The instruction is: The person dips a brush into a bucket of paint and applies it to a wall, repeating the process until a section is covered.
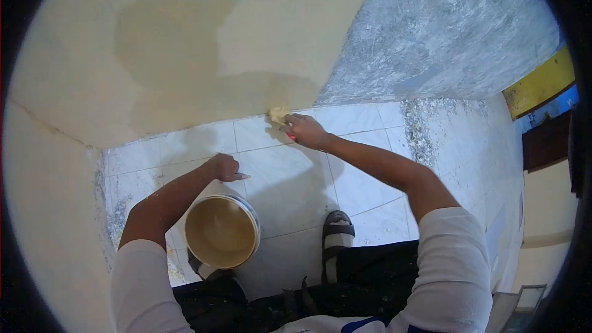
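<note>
Main risk we see: a smear. Our right hand [306, 131] is clamped on a cream-coated tool [279, 115] (brush, probably; the hand hides most of it) at the wall's foot, beyond the bucket [256, 225] and right of it. If we dip too low, the tiles [277, 194] likely take the coat.

Second: the bucket is close by our feet, so a careless step could tip it. Our left hand [225, 168] is just beyond the bucket, fingers curled; we can't tell if it grips the pale bit at its tips.

Third: flakes [419, 126], well right of the bucket, could stick to anything wet.

Surface: cream wall [290, 31] beyond the bucket, a rough grey patch [444, 31] farther right. Room: cracked corner left of the bucket, yellow panel [542, 83] far right.
</note>
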{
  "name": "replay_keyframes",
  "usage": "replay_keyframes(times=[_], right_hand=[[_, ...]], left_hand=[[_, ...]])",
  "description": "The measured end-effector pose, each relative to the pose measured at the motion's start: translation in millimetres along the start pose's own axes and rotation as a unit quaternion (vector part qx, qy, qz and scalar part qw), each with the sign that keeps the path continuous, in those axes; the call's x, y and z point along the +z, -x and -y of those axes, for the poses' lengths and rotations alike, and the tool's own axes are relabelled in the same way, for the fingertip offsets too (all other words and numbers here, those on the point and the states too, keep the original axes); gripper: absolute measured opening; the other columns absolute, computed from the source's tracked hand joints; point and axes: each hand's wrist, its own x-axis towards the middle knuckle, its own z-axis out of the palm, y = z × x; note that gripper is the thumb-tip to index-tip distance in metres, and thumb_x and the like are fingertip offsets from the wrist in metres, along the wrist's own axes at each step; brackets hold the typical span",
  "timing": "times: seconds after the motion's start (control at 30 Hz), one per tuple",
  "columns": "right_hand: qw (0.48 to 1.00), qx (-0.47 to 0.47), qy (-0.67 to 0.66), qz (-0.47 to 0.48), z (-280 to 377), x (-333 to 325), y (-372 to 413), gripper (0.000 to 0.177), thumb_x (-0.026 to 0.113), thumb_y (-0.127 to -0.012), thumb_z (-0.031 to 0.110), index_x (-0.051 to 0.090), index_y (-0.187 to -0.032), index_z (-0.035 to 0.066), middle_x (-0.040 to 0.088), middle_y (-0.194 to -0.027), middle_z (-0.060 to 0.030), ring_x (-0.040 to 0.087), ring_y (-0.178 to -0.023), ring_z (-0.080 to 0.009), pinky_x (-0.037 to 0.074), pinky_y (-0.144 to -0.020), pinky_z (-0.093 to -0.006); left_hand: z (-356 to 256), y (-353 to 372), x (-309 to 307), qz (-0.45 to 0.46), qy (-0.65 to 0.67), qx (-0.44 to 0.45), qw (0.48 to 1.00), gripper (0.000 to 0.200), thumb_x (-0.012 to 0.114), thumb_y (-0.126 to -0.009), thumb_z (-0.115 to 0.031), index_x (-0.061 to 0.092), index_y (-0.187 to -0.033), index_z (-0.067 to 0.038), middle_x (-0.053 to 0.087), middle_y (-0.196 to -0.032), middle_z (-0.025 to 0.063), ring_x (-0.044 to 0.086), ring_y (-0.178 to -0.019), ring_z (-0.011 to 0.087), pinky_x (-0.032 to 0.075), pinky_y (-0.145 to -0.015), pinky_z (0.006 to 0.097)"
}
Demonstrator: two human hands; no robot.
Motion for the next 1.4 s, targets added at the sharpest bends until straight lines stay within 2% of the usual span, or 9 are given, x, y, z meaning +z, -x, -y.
replay_keyframes(times=[0.27, 0.5, 0.67, 0.7, 0.8, 1.0, 1.23, 1.33, 1.4], right_hand=[[0.991, -0.083, -0.101, 0.001, 16.3, -114.9, 73.3, 0.023, 0.066, -0.085, 0.017, 0.068, -0.108, 0.016, 0.063, -0.113, -0.0095, 0.065, -0.093, -0.0275, 0.054, -0.079, -0.0396], [0.959, 0.072, -0.138, 0.237, -77.2, -120.5, 96.6, 0.014, 0.070, -0.081, 0.020, 0.071, -0.089, 0.009, 0.069, -0.083, -0.0145, 0.065, -0.080, -0.0352, 0.049, -0.071, -0.0404], [0.877, 0.269, -0.179, 0.355, -196.8, -62.6, 131.9, 0.030, 0.077, -0.079, 0.037, 0.073, -0.079, 0.008, 0.070, -0.069, -0.0073, 0.064, -0.061, -0.0155, 0.051, -0.058, -0.0361], [0.872, 0.281, -0.169, 0.364, -214.3, -61.1, 135.3, 0.031, 0.076, -0.080, 0.038, 0.074, -0.080, 0.007, 0.072, -0.073, -0.0065, 0.066, -0.063, -0.0153, 0.052, -0.058, -0.0345], [0.798, 0.412, -0.220, 0.381, -215.8, -84.4, 144.8, 0.029, 0.073, -0.084, 0.036, 0.077, -0.088, 0.008, 0.075, -0.086, -0.0055, 0.071, -0.073, -0.0172, 0.055, -0.062, -0.0327], [0.721, 0.460, -0.293, 0.428, -234.3, -79.8, 166.3, 0.029, 0.066, -0.090, 0.037, 0.074, -0.108, 0.016, 0.073, -0.106, -0.0078, 0.072, -0.086, -0.0181, 0.056, -0.072, -0.0310], [0.705, 0.474, -0.299, 0.435, -234.4, -86.6, 170.3, 0.033, 0.066, -0.088, 0.042, 0.073, -0.108, 0.017, 0.072, -0.109, -0.0051, 0.071, -0.086, -0.0142, 0.054, -0.073, -0.0304], [0.704, 0.475, -0.291, 0.440, -228.9, -91.8, 165.0, 0.032, 0.065, -0.089, 0.040, 0.073, -0.108, 0.016, 0.072, -0.110, -0.0056, 0.071, -0.088, -0.0144, 0.052, -0.075, -0.0314], [0.707, 0.471, -0.294, 0.437, -225.2, -94.5, 163.1, 0.032, 0.065, -0.089, 0.040, 0.073, -0.108, 0.017, 0.072, -0.110, -0.0055, 0.071, -0.088, -0.0143, 0.052, -0.075, -0.0315]], left_hand=[[2.5, 6.4, 10.5, -0.035, 0.018, 0.001, 0.999, 0.074, 0.038, -0.091, -0.070, 0.072, -0.074, -0.005, 0.070, -0.077, 0.0184, 0.067, -0.084, 0.0368, 0.052, -0.081, 0.0478], [-4.8, 6.6, -3.4, 0.018, 0.017, -0.001, 1.000, 0.075, 0.038, -0.090, -0.071, 0.073, -0.074, -0.006, 0.071, -0.080, 0.0172, 0.068, -0.083, 0.0338, 0.053, -0.080, 0.0467], [18.9, -18.5, 43.9, -0.037, -0.030, 0.037, 0.998, 0.076, 0.033, -0.092, -0.070, 0.073, -0.082, -0.005, 0.071, -0.091, 0.0176, 0.067, -0.089, 0.0335, 0.053, -0.084, 0.0453], [41.6, -35.2, 69.5, -0.076, -0.062, 0.174, 0.980, 0.078, 0.028, -0.095, -0.067, 0.073, -0.088, -0.004, 0.071, -0.097, 0.0169, 0.066, -0.094, 0.0347, 0.050, -0.089, 0.0465], [11.6, -17.0, 31.0, 0.028, -0.044, 0.012, 0.999, 0.080, 0.029, -0.092, -0.072, 0.073, -0.088, -0.005, 0.071, -0.097, 0.0159, 0.065, -0.097, 0.0342, 0.049, -0.091, 0.0478], [-0.7, -7.0, 3.8, 0.081, 0.007, -0.013, 0.997, 0.082, 0.034, -0.087, -0.078, 0.070, -0.073, -0.006, 0.070, -0.070, 0.0106, 0.069, -0.079, 0.0289, 0.053, -0.080, 0.0465], [15.3, -1.6, 21.6, 0.010, 0.068, 0.031, 0.997, 0.080, 0.034, -0.088, -0.076, 0.070, -0.076, -0.005, 0.070, -0.072, 0.0115, 0.068, -0.077, 0.0299, 0.052, -0.081, 0.0457], [19.4, -6.2, 27.0, 0.066, 0.039, -0.012, 0.997, 0.070, 0.033, -0.093, -0.069, 0.073, -0.098, -0.011, 0.072, -0.092, 0.0127, 0.066, -0.097, 0.0362, 0.049, -0.091, 0.0498], [49.8, -33.6, 70.7, 0.014, 0.041, 0.074, 0.996, 0.075, 0.034, -0.091, -0.072, 0.071, -0.086, -0.007, 0.071, -0.080, 0.0138, 0.067, -0.083, 0.0326, 0.050, -0.086, 0.0482]])
